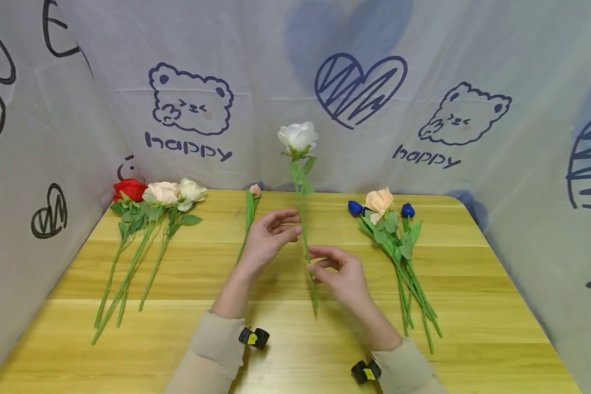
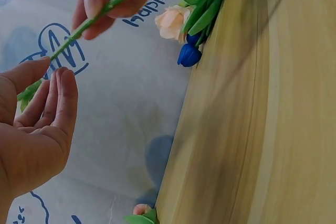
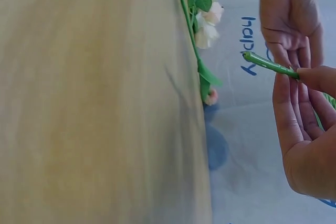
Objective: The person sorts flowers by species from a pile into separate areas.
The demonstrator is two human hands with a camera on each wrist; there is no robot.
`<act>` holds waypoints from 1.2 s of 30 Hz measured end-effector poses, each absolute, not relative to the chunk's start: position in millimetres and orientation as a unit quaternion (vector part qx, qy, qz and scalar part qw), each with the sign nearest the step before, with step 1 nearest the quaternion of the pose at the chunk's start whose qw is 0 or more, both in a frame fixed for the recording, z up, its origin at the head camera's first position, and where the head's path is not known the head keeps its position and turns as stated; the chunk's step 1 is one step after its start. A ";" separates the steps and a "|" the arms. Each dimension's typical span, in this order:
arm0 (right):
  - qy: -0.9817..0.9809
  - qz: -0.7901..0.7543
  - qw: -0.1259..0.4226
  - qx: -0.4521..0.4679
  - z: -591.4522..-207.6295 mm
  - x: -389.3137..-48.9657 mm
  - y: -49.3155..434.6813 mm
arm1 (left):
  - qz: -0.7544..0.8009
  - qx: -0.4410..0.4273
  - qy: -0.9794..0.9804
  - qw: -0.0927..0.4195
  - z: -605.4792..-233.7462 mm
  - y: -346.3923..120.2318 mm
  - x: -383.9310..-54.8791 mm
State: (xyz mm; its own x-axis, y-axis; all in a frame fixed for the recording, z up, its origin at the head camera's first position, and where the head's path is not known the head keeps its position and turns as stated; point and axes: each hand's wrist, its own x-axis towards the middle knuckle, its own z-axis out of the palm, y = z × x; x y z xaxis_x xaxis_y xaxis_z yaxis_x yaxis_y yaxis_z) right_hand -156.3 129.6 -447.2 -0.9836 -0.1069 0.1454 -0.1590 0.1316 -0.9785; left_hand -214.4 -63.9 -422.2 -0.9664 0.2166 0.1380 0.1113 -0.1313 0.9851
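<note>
A white artificial rose point(image 1: 297, 137) stands nearly upright above the table, its long green stem running down between both hands. My left hand point(image 1: 271, 238) is at the middle of the stem, thumb against it and fingers curved round it. Lower down, my right hand point(image 1: 342, 273) pinches the stem between thumb and fingers. The cut end of the stem point(image 3: 268, 64) sticks out past the right thumb in the right wrist view. Left of the left hand lies a pink flower bud point(image 1: 255, 190) on a green stem, partly hidden by that hand.
On the table's left lie a red rose point(image 1: 129, 190), a pale pink rose point(image 1: 161, 192) and a cream rose point(image 1: 192, 190). To the right, a peach rose point(image 1: 379, 201) lies between blue tulips point(image 1: 407, 210), stems crossing. A printed white cloth point(image 1: 271, 65) hangs behind the wooden table point(image 1: 177, 345).
</note>
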 end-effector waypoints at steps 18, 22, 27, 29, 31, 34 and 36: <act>-0.733 0.676 -0.012 0.071 -455.6 -155.3 123.0 | 0.768 0.097 0.632 0.045 -425.4 -58.6 -213.4; -0.733 0.676 -0.017 0.074 -455.7 -155.4 122.6 | 0.770 0.096 0.630 0.045 -425.7 -59.4 -212.2; -0.732 0.676 -0.025 0.080 -453.5 -154.1 123.3 | 0.768 0.096 0.631 0.045 -424.8 -62.2 -210.3; -0.730 0.678 -0.029 0.081 -452.1 -153.3 124.5 | 0.768 0.095 0.631 0.044 -424.3 -63.3 -210.1; -0.729 0.680 -0.031 0.079 -450.5 -153.1 126.2 | 0.768 0.093 0.632 0.043 -423.1 -64.7 -210.1; -0.728 0.681 -0.024 0.076 -448.3 -153.3 130.0 | 0.767 0.093 0.633 0.040 -420.5 -67.7 -210.6; -0.728 0.681 -0.017 0.074 -447.2 -154.1 133.7 | 0.764 0.093 0.637 0.036 -418.2 -70.2 -211.0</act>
